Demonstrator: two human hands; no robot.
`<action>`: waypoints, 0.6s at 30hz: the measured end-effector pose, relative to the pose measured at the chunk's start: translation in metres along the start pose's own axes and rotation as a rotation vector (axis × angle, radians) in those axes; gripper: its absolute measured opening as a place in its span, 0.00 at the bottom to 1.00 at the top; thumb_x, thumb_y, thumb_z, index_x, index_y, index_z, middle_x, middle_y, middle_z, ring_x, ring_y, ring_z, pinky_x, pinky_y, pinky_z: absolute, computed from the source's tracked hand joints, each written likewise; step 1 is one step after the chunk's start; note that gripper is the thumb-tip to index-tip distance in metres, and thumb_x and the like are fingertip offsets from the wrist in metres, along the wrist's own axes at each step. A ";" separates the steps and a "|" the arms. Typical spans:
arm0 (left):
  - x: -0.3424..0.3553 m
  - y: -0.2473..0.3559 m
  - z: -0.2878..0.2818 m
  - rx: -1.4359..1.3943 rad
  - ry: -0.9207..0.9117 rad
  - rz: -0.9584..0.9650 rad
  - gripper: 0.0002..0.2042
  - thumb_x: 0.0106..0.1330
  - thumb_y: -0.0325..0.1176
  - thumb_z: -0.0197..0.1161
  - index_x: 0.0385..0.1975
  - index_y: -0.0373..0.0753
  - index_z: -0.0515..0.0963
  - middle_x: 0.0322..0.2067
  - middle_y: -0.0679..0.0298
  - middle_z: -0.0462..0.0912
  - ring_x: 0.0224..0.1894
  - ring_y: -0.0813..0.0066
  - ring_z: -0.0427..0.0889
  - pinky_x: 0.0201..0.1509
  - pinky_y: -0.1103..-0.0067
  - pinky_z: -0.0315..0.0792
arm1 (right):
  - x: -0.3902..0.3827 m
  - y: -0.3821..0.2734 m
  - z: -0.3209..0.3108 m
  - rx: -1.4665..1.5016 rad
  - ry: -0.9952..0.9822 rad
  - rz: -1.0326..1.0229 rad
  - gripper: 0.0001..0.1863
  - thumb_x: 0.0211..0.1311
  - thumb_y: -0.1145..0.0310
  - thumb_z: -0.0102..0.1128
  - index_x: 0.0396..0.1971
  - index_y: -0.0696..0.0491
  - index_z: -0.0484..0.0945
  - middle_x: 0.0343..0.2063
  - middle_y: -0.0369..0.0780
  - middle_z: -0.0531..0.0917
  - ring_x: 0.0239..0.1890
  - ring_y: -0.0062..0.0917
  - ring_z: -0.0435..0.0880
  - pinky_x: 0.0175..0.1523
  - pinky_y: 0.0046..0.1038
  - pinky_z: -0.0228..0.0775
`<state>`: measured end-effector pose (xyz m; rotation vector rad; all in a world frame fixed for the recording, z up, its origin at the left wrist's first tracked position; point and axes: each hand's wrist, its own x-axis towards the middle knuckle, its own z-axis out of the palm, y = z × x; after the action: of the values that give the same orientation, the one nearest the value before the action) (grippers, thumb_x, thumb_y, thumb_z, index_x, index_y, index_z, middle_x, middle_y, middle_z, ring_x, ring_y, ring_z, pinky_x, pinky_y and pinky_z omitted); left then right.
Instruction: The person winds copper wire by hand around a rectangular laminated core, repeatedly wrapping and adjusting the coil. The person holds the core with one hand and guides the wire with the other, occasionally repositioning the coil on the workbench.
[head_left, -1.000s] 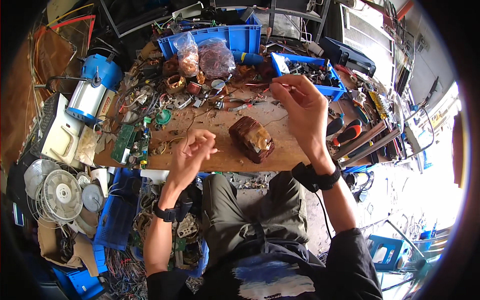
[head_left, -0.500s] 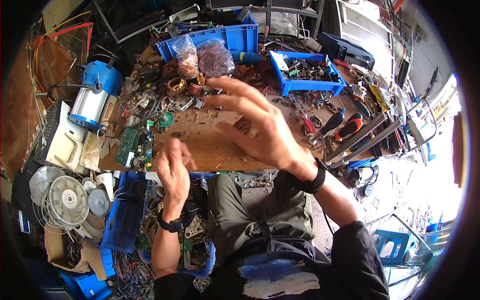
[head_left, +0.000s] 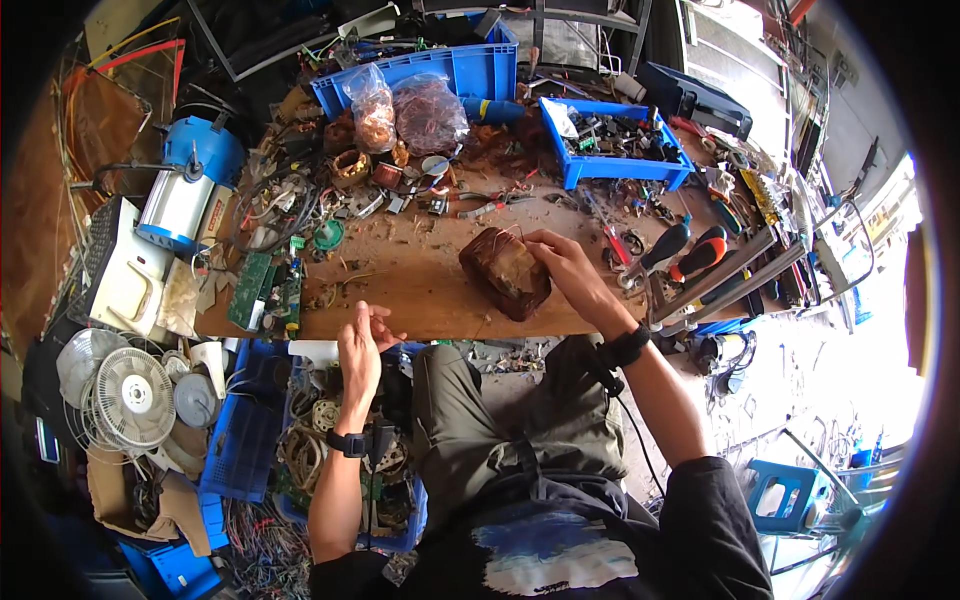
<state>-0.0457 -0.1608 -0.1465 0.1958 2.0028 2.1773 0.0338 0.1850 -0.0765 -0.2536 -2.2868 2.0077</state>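
Note:
A squarish ring-shaped copper wire coil (head_left: 484,268), dark reddish-brown, stands tilted on the wooden bench near its front edge. My right hand (head_left: 574,275) grips the coil's right side, with the fingers over its upper rim. Part of that rim is hidden behind the fingers. To the left, my left hand (head_left: 364,342) hovers at the bench's front edge, apart from the coil. Its fingers are spread and hold nothing. Behind the coil lies a pair of pliers (head_left: 490,205) among small scraps.
Green circuit boards (head_left: 262,292) lie on the bench at left. Bagged copper wire (head_left: 430,112) sits at the back, beside a blue tray (head_left: 628,170) of parts. Screwdrivers (head_left: 668,243) stand at right. A blue crate (head_left: 245,430) is below the bench.
My right hand has come down from its raised position and now holds the coil, which it mostly covered before. My left hand has moved slightly right and lower. The pliers are now uncovered.

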 end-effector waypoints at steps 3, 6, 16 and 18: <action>0.013 0.007 -0.008 -0.026 0.037 0.064 0.19 0.85 0.46 0.53 0.41 0.34 0.77 0.31 0.65 0.73 0.26 0.75 0.82 0.41 0.65 0.91 | 0.006 0.009 -0.004 -0.006 0.044 -0.138 0.11 0.81 0.67 0.54 0.52 0.58 0.80 0.37 0.36 0.85 0.38 0.15 0.81 0.44 0.22 0.73; 0.024 0.023 -0.013 -0.011 0.123 0.110 0.16 0.84 0.44 0.54 0.44 0.35 0.76 0.38 0.62 0.77 0.31 0.71 0.87 0.39 0.69 0.91 | 0.009 0.000 -0.007 0.069 0.240 -0.249 0.08 0.80 0.67 0.58 0.48 0.56 0.80 0.35 0.35 0.84 0.34 0.16 0.80 0.42 0.22 0.73; -0.005 0.098 0.090 0.427 0.006 0.798 0.21 0.68 0.26 0.74 0.57 0.39 0.73 0.38 0.67 0.75 0.34 0.81 0.78 0.40 0.76 0.86 | 0.000 -0.125 0.016 -0.367 0.386 -0.812 0.13 0.64 0.81 0.66 0.48 0.57 0.84 0.40 0.41 0.87 0.43 0.29 0.89 0.52 0.29 0.80; -0.014 0.122 0.129 0.406 -0.132 0.766 0.16 0.73 0.30 0.71 0.58 0.37 0.79 0.35 0.64 0.82 0.30 0.78 0.82 0.41 0.74 0.83 | -0.005 -0.137 0.023 -0.419 0.359 -0.899 0.13 0.63 0.82 0.66 0.47 0.57 0.84 0.41 0.43 0.87 0.43 0.32 0.89 0.52 0.30 0.80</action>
<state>-0.0094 -0.0479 -0.0136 1.3111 2.5389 1.9610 0.0250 0.1447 0.0563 0.3190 -2.0095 0.9600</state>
